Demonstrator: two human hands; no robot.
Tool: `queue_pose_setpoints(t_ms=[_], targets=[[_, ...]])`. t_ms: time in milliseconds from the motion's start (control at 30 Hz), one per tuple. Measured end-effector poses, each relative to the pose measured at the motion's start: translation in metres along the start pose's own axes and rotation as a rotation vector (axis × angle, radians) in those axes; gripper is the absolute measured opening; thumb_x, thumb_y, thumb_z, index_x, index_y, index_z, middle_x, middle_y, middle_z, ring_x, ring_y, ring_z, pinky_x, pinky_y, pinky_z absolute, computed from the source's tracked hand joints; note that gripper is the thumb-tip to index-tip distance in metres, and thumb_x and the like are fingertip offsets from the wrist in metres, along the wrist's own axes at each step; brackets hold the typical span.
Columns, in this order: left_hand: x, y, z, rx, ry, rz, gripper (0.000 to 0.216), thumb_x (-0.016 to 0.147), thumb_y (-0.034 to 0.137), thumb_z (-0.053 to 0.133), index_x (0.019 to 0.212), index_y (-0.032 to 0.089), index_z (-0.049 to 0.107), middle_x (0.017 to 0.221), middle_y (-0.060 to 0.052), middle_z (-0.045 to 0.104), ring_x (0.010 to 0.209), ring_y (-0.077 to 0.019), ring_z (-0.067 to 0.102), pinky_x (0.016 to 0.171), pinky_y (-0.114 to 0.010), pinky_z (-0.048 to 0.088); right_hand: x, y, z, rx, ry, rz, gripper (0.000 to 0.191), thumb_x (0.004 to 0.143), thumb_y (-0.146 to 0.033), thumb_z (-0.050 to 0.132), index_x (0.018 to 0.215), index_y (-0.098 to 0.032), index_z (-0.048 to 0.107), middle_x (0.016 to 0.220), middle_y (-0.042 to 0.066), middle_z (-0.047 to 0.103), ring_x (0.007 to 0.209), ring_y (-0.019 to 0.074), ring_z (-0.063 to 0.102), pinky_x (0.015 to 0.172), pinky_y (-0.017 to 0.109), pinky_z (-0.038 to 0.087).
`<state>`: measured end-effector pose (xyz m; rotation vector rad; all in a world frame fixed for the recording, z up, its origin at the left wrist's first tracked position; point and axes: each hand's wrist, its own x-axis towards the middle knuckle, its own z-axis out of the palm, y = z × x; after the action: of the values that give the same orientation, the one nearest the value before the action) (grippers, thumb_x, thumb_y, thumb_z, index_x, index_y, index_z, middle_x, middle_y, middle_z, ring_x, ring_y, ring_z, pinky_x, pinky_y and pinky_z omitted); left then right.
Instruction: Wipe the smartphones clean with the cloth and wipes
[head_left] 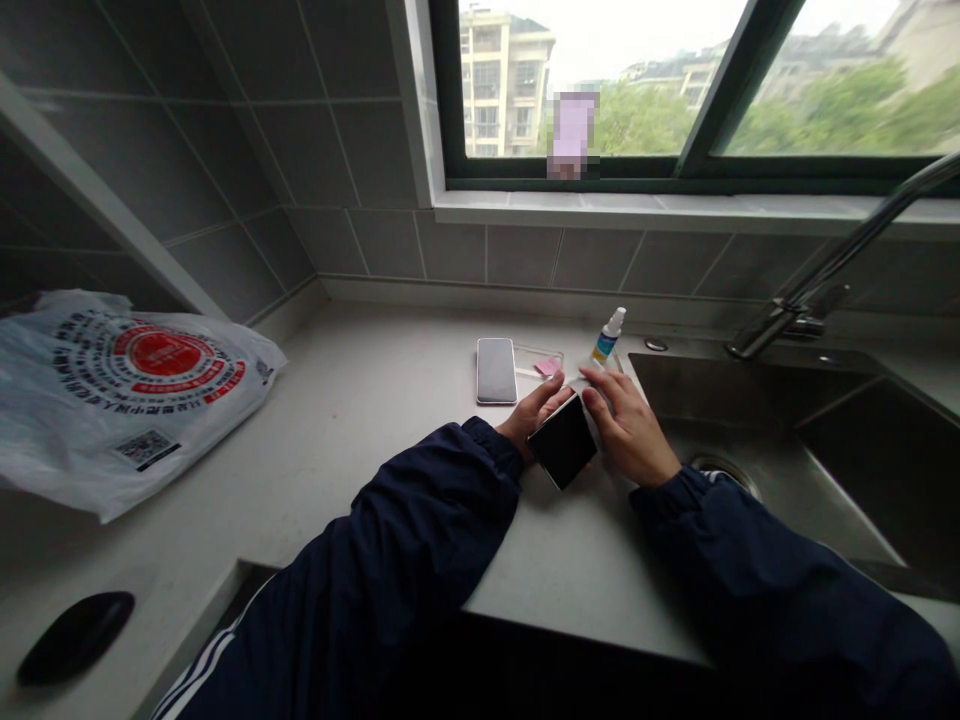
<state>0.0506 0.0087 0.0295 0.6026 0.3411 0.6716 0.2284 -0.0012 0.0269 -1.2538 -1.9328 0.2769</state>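
My left hand [534, 412] grips the lower left of a black smartphone [562, 441] above the countertop. My right hand [628, 428] sits just to the right, its fingers pinching a pale cloth or wipe [596, 412] against the phone's upper edge. Beyond them, a second smartphone [496, 370] lies flat with its grey face up. Next to it lies a clear film [534, 360] with a pink tab [548, 366]. A small spray bottle [608, 338] with a blue label stands behind my right hand.
A steel sink [750, 420] with a drain lies right of my hands, under a curved faucet [799, 310]. A white printed plastic bag [124, 395] lies at the counter's left. A black oval object [75, 637] sits at the lower left.
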Motion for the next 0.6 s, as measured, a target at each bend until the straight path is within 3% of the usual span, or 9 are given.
queue_pose_setpoints(t_ms=[433,600], targets=[[-0.0019,0.0016,-0.0008,0.003,-0.051,-0.029,0.062,0.098,0.055,0.041,0.148,0.02,0.049,0.103,-0.012,0.073,0.078,-0.0256,0.072,0.078,-0.045,0.06,0.0005,-0.0021,-0.0005,-0.002,0.053,0.017,0.046,0.101,-0.056,0.043,0.127,-0.022,0.059,0.127,0.015,0.065,0.124,0.0323,0.06,0.109,0.053,0.045],[-0.0009,0.0015,0.0,0.016,-0.004,-0.037,0.063,0.099,0.056,0.037,0.15,0.021,0.047,0.103,-0.012,0.073,0.075,-0.0255,0.072,0.077,-0.046,0.059,-0.0001,0.0,0.001,-0.002,0.023,0.009,0.048,0.101,-0.055,0.044,0.132,-0.021,0.058,0.137,0.016,0.061,0.133,0.0321,0.055,0.114,0.054,0.041]])
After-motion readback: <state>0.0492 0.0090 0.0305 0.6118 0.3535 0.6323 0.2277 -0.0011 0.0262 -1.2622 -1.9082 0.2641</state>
